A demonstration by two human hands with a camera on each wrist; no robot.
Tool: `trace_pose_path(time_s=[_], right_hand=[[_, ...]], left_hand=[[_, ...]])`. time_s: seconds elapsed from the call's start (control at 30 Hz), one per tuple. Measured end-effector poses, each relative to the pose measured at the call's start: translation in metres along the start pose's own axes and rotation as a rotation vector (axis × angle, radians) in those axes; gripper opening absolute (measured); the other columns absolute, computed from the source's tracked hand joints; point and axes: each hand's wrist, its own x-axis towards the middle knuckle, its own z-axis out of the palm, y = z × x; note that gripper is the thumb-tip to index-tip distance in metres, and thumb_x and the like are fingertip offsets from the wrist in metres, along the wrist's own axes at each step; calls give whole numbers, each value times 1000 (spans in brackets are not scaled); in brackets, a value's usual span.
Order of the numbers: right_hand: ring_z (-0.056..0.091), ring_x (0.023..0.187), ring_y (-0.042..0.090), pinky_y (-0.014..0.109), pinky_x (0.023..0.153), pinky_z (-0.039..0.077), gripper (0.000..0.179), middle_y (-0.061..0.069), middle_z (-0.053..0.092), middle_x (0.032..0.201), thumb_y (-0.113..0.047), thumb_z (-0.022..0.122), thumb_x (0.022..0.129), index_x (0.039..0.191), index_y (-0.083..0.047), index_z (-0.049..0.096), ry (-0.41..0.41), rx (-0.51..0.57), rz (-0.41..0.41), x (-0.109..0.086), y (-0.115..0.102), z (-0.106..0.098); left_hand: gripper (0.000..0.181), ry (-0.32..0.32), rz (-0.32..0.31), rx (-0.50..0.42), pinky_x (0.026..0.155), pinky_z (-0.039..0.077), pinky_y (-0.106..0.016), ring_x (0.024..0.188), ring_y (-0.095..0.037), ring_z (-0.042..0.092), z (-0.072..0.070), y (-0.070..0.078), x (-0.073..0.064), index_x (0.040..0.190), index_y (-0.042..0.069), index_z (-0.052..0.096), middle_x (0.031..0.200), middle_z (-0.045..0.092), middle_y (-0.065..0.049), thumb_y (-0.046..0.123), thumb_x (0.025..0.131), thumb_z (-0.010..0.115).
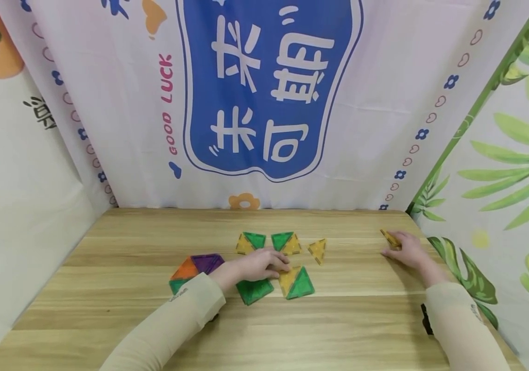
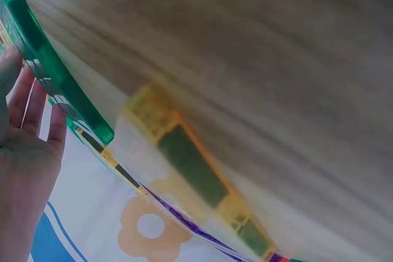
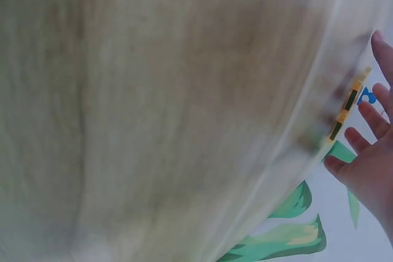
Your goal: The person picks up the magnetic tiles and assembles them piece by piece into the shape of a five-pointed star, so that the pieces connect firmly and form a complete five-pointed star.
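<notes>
Green square tile point(image 1: 255, 292) lies nearest me on the wooden table point(image 1: 301, 335); just past it, the left hand's point(image 1: 261, 264) fingers overlap a yellow-and-green square point(image 1: 299, 285), and I can't tell whether they pinch it. Behind sit two more such pairs point(image 1: 256, 239). Well to the right, the right hand point(image 1: 409, 249) stands wide around a yellow triangle point(image 1: 390, 238). Printed cloth point(image 1: 361, 159) rises at the back.

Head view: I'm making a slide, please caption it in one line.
Left hand among translucent green and yellow triangular tiles, right hand at a translucent yellow tile, on a wood-grain table.
</notes>
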Motion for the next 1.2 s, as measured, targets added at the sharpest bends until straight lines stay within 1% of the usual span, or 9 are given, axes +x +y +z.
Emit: trace_pose_path(time_s=[0.2,0.33,0.47,0.57,0.73,0.87,1.0,1.1,1.2], right_hand=[[34,119,60,66,100,28,66,43,35,132,-32,63,90,134,12,41,-29,-17,46,1,0,1],[35,118,60,66,99,29,63,43,36,132,-31,61,91,133,11,43,-32,-25,53,1,-3,2],[37,117,59,66,98,31,58,41,40,130,-30,60,91,131,9,47,-39,-38,24,2,-7,2],[39,116,57,65,97,32,54,39,42,129,-30,60,92,130,8,50,-46,-47,-4,1,-12,3],[41,116,56,65,96,34,50,36,44,128,-28,62,91,127,6,54,-42,-28,-23,0,-20,4],[42,117,54,64,97,34,44,34,45,129,-28,62,91,124,2,58,-52,-5,-52,0,-24,4],[45,117,51,62,97,35,35,30,50,128,-22,62,91,119,-2,63,-68,17,-108,2,-30,4],[47,116,48,60,97,36,28,27,54,124,-18,63,90,114,-4,67,-72,29,-152,4,-33,5],[50,114,46,59,97,37,24,23,57,121,-16,64,90,110,-6,69,-70,40,-192,5,-37,7]], left_hand=[[32,-15,-3,1,107,35,-40,128,-20,43,-1,0,0,124,18,64,136,54,0,19,92,61],[32,-28,-27,4,108,35,-38,130,-19,42,-1,3,-1,125,18,64,137,53,2,20,93,61],[32,-31,-50,2,107,35,-37,130,-19,42,-1,4,-1,124,19,64,137,52,3,21,93,61],[32,-35,-69,-27,107,35,-38,130,-19,41,-1,4,0,124,19,64,138,52,2,22,93,61],[32,-55,-84,-71,109,33,-39,132,-20,42,-5,9,4,125,15,63,138,52,-2,23,94,59],[32,-43,-66,-70,108,36,-35,129,-20,46,-10,12,9,125,11,62,134,55,-5,20,95,57],[35,-21,-92,-93,105,39,-33,127,-19,48,-16,18,16,128,9,60,132,57,-3,20,95,58],[41,-13,-128,-64,105,39,-35,127,-19,47,-17,22,23,132,10,56,134,56,-1,24,93,61],[51,-14,-161,19,109,34,-39,130,-18,43,-15,25,31,137,13,51,138,51,1,31,90,64]])
